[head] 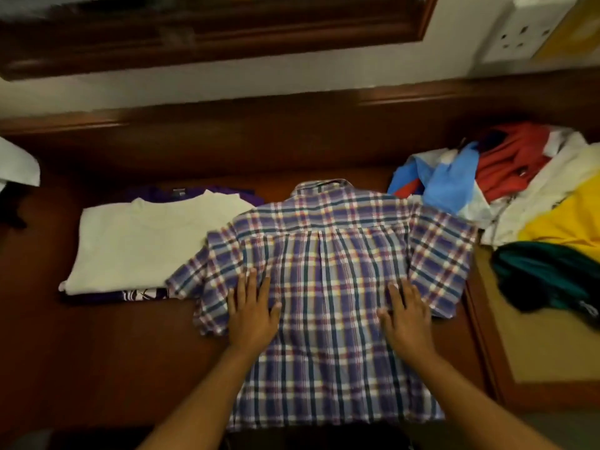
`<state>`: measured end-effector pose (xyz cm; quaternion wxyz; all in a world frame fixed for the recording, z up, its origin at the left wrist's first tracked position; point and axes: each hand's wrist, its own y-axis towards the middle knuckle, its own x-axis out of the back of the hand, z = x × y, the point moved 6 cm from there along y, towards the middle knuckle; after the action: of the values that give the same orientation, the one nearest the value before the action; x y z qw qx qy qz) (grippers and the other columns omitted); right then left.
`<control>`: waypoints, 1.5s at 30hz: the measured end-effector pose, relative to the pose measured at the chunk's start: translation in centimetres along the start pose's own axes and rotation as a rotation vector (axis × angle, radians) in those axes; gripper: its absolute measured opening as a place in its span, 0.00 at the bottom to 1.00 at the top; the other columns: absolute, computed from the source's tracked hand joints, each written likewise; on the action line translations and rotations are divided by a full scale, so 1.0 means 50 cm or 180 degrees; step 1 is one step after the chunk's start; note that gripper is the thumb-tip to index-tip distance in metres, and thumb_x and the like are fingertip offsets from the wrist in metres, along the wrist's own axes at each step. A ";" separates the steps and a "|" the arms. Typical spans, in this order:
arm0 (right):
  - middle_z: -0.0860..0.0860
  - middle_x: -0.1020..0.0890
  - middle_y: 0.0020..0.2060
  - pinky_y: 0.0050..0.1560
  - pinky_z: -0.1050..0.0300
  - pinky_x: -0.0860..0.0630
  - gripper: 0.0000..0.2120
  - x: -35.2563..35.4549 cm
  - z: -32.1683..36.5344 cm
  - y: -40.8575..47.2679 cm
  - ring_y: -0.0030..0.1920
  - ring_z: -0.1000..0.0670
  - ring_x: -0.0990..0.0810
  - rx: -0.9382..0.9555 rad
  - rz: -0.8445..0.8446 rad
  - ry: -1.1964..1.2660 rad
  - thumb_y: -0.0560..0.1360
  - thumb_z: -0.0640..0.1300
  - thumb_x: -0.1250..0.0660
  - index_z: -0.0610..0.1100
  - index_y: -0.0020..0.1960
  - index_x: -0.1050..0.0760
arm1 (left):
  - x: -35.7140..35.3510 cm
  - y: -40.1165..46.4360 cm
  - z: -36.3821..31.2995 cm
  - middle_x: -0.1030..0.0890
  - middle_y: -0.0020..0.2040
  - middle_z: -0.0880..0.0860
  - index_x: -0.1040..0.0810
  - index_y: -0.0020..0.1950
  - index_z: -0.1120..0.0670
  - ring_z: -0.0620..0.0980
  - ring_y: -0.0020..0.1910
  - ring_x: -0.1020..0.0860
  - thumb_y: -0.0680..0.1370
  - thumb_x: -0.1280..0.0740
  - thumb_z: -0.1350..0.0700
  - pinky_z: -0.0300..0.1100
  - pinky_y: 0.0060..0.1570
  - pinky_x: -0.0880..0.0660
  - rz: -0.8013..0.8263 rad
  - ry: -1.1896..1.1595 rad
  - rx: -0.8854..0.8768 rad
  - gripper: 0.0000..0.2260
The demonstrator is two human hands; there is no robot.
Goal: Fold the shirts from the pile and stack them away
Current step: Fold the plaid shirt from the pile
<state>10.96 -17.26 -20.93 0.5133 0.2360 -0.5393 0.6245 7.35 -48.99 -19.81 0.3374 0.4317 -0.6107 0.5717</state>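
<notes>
A blue, white and red plaid shirt (328, 274) lies spread back-up on the wooden table (107, 345), collar away from me, both short sleeves out to the sides. My left hand (251, 311) presses flat on its left side with straight fingers. My right hand (406, 315) presses flat on its right side. To the left a folded cream shirt (143, 245) sits on a folded purple shirt (143, 295). The pile of unfolded shirts (519, 186) lies at the right, with red, light blue, white, yellow and dark teal pieces.
A raised wooden back edge (227, 125) runs behind the table under a white wall. A wall socket (519, 30) is at the top right. White cloth or paper (18, 167) pokes in at the far left. A tan panel (545, 345) lies under the pile.
</notes>
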 end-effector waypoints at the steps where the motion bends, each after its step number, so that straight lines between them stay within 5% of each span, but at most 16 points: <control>1: 0.47 0.52 0.78 0.75 0.41 0.51 0.33 -0.010 -0.019 0.001 0.78 0.45 0.55 -0.0073 0.0025 -0.0087 0.80 0.63 0.62 0.47 0.79 0.49 | -0.008 0.003 0.009 0.59 0.79 0.54 0.54 0.79 0.49 0.55 0.78 0.61 0.82 0.50 0.41 0.56 0.75 0.58 0.0079 0.0087 -0.0020 0.29; 3: 0.49 0.55 0.79 0.75 0.42 0.52 0.29 -0.008 -0.039 0.008 0.78 0.46 0.58 -0.0148 -0.0018 -0.0152 0.82 0.60 0.57 0.48 0.79 0.53 | -0.015 0.011 0.025 0.61 0.79 0.53 0.55 0.79 0.50 0.54 0.77 0.63 0.83 0.51 0.42 0.56 0.75 0.58 0.0196 0.0215 -0.0075 0.28; 6: 0.46 0.45 0.77 0.73 0.42 0.46 0.25 0.018 -0.037 -0.017 0.77 0.43 0.50 -0.0189 -0.0347 -0.0005 0.83 0.53 0.49 0.45 0.77 0.43 | -0.006 -0.007 0.021 0.57 0.79 0.53 0.51 0.79 0.50 0.54 0.78 0.61 0.83 0.49 0.44 0.56 0.76 0.57 0.0113 0.0062 -0.0186 0.26; 11: 0.40 0.30 0.65 0.61 0.42 0.32 0.18 -0.013 -0.086 -0.189 0.64 0.38 0.32 -0.0754 -0.0806 0.0522 0.79 0.44 0.37 0.40 0.67 0.31 | -0.037 -0.190 0.038 0.37 0.75 0.57 0.32 0.72 0.53 0.58 0.73 0.41 0.79 0.36 0.51 0.56 0.69 0.40 -0.0570 -0.0707 0.0105 0.21; 16: 0.35 0.28 0.59 0.58 0.44 0.31 0.13 -0.082 -0.117 -0.296 0.59 0.36 0.30 -0.1467 -0.0902 0.0937 0.78 0.39 0.37 0.35 0.60 0.28 | -0.135 -0.354 0.112 0.33 0.68 0.59 0.31 0.67 0.55 0.60 0.65 0.34 0.77 0.33 0.49 0.55 0.61 0.35 -0.0519 -0.1530 0.1467 0.21; 20: 0.38 0.27 0.57 0.58 0.42 0.29 0.08 -0.090 -0.120 -0.289 0.57 0.37 0.28 -0.1797 -0.0942 0.1200 0.78 0.39 0.37 0.36 0.55 0.26 | -0.149 -0.343 0.130 0.27 0.62 0.58 0.26 0.60 0.55 0.60 0.63 0.31 0.78 0.33 0.53 0.53 0.61 0.33 -0.0571 -0.1632 0.1510 0.13; 23: 0.38 0.25 0.53 0.55 0.41 0.26 0.05 -0.085 -0.117 -0.281 0.53 0.37 0.26 -0.1756 -0.0968 0.1155 0.77 0.36 0.39 0.36 0.49 0.25 | -0.142 -0.316 0.142 0.22 0.54 0.58 0.26 0.48 0.55 0.59 0.52 0.25 0.78 0.36 0.58 0.50 0.54 0.27 -0.0608 -0.2166 0.1580 0.01; 28: 0.43 0.27 0.46 0.54 0.44 0.29 0.06 -0.067 -0.133 -0.306 0.49 0.41 0.27 -0.1612 -0.1269 0.2033 0.79 0.37 0.41 0.43 0.43 0.32 | -0.121 -0.320 0.137 0.25 0.40 0.53 0.30 0.50 0.57 0.51 0.37 0.28 0.80 0.37 0.58 0.42 0.36 0.32 -0.0610 -0.3343 0.1622 0.03; 31: 0.44 0.27 0.41 0.45 0.55 0.36 0.04 -0.043 -0.148 -0.323 0.45 0.45 0.29 -0.1447 -0.1312 0.2312 0.79 0.35 0.43 0.40 0.46 0.33 | -0.107 -0.321 0.151 0.25 0.44 0.54 0.31 0.52 0.57 0.52 0.43 0.27 0.78 0.35 0.62 0.43 0.41 0.31 -0.0681 -0.3741 0.1448 0.06; 35: 0.42 0.24 0.47 0.49 0.55 0.32 0.11 -0.003 -0.192 -0.340 0.48 0.45 0.27 -0.1650 -0.1433 0.2196 0.75 0.31 0.41 0.40 0.56 0.29 | -0.095 -0.326 0.197 0.25 0.51 0.58 0.31 0.54 0.56 0.56 0.48 0.26 0.78 0.37 0.64 0.46 0.46 0.30 -0.0774 -0.3499 0.1574 0.07; 38: 0.36 0.24 0.57 0.57 0.49 0.29 0.19 -0.003 -0.217 -0.349 0.56 0.38 0.25 -0.1845 -0.1423 0.1721 0.73 0.30 0.39 0.36 0.64 0.30 | -0.090 -0.335 0.213 0.28 0.60 0.60 0.28 0.61 0.58 0.61 0.57 0.28 0.78 0.36 0.62 0.52 0.56 0.30 -0.0740 -0.2286 0.1524 0.12; 41: 0.35 0.28 0.61 0.59 0.45 0.29 0.18 -0.030 -0.176 -0.345 0.60 0.36 0.27 -0.1476 -0.1210 0.1404 0.78 0.39 0.36 0.35 0.65 0.31 | -0.090 -0.346 0.166 0.34 0.69 0.59 0.29 0.66 0.56 0.60 0.65 0.35 0.77 0.34 0.59 0.53 0.63 0.33 -0.0847 -0.1135 0.0772 0.18; 45: 0.38 0.28 0.59 0.54 0.43 0.26 0.19 -0.075 -0.137 -0.326 0.57 0.36 0.26 -0.1523 -0.0827 0.1308 0.77 0.48 0.34 0.36 0.61 0.32 | -0.136 -0.346 0.080 0.41 0.76 0.54 0.36 0.74 0.50 0.56 0.74 0.43 0.80 0.37 0.52 0.54 0.70 0.38 -0.0335 -0.0500 -0.0043 0.22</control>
<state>28.67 -14.20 -19.17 0.7273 0.0448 -0.5212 0.4442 26.18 -51.52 -19.42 0.3209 0.5045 -0.6156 0.5134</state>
